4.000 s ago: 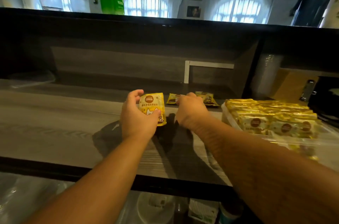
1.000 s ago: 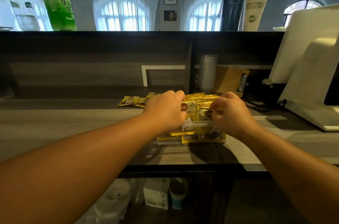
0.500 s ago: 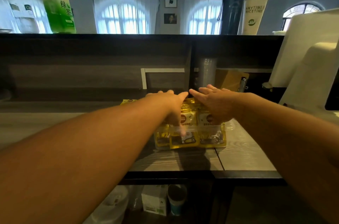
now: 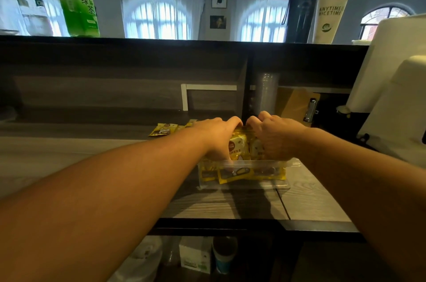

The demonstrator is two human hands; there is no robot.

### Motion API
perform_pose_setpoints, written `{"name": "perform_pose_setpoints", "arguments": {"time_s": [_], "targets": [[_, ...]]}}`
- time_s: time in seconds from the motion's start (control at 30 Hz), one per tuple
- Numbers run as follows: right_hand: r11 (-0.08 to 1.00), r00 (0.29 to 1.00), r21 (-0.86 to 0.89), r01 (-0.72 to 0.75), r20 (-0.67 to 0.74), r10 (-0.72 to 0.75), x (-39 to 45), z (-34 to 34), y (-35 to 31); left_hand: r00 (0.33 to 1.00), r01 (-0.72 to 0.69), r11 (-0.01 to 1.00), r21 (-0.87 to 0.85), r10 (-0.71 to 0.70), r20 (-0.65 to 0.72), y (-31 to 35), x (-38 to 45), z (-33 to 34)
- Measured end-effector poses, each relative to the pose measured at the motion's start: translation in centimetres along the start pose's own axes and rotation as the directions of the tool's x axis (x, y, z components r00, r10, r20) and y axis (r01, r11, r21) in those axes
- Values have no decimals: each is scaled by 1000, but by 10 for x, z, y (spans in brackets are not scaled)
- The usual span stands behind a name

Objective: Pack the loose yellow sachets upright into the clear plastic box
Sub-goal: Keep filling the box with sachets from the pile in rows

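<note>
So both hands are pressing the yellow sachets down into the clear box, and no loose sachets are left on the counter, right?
Not quite. Both hands, left hand and right hand, are on the yellow sachets in the clear box, but the head view shows loose sachets lying on the counter behind the left hand.

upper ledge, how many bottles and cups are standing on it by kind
clear plastic bottle: 1
green tea bottle: 1
dark flask: 1
paper cup: 1
Total: 4
</note>
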State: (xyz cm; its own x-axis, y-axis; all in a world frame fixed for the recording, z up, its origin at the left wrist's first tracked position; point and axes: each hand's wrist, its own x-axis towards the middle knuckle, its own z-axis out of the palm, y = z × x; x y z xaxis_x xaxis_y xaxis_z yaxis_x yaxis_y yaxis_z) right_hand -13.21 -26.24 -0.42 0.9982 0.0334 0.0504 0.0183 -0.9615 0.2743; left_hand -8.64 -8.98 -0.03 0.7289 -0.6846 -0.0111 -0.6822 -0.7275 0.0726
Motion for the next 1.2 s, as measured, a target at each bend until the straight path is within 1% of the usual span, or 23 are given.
{"name": "perform_pose_setpoints", "arguments": {"time_s": [0.07,0.17,0.2,0.27,0.3,0.37,0.43,0.47,0.5,0.57,0.6,0.67,0.73,0.77,0.83,0.9,0.97,1.07,1.13,1.2], "targets": [[999,1000,39,-12,13,11,2,3,2,1000,3,1000,-28,-3,6,-2,1,1],[994,995,102,-30,95,21,3,-1,3,1000,-3,998,-64,4,18,-6,2,1],[991,992,131,-36,127,19,4,-4,3,1000,-16,994,-105,17,12,-8,2,1],[979,985,200,-38,172,4,7,-12,2,999,-50,968,-247,44,-28,-13,-2,0],[967,982,252,-42,187,-6,9,-16,1,997,-63,937,-343,43,-64,-17,-4,-1],[916,980,395,-66,197,-15,12,-26,-1,988,-71,829,-555,-19,-154,-26,-9,-2],[854,988,511,-95,153,19,14,-37,-9,955,-59,712,-699,-165,-248,-41,-10,1],[837,994,540,-87,103,37,16,-42,-15,926,-36,683,-730,-252,-281,-51,-10,5],[831,998,553,-60,43,44,20,-46,-21,894,-1,684,-729,-326,-307,-64,-10,10],[825,999,566,-11,-31,34,31,-50,-35,849,108,746,-658,-413,-328,-94,-11,26],[827,999,562,0,-41,28,37,-51,-43,845,173,781,-600,-430,-316,-111,-12,35],[842,999,539,4,-44,24,53,-49,-57,863,285,850,-443,-429,-269,-142,-11,52],[857,999,514,10,-38,12,67,-47,-69,881,345,892,-291,-415,-228,-166,-7,60],[867,1000,498,12,-30,3,74,-48,-76,888,357,899,-255,-411,-205,-176,-5,61],[888,1000,458,24,-21,-17,88,-50,-88,899,361,899,-249,-407,-164,-191,3,64],[902,999,430,34,-8,-34,102,-51,-98,904,358,900,-248,-400,-150,-196,9,70],[912,999,410,31,26,-46,117,-53,-106,897,364,903,-227,-406,-176,-195,8,76],[938,995,347,13,90,-47,141,-53,-118,871,390,906,-165,-421,-253,-196,5,78],[962,989,274,9,139,-49,156,-52,-127,862,385,888,-249,-443,-246,-200,2,77],[980,978,196,22,199,-62,171,-49,-134,872,364,862,-354,-448,-195,-203,-1,75]]}}
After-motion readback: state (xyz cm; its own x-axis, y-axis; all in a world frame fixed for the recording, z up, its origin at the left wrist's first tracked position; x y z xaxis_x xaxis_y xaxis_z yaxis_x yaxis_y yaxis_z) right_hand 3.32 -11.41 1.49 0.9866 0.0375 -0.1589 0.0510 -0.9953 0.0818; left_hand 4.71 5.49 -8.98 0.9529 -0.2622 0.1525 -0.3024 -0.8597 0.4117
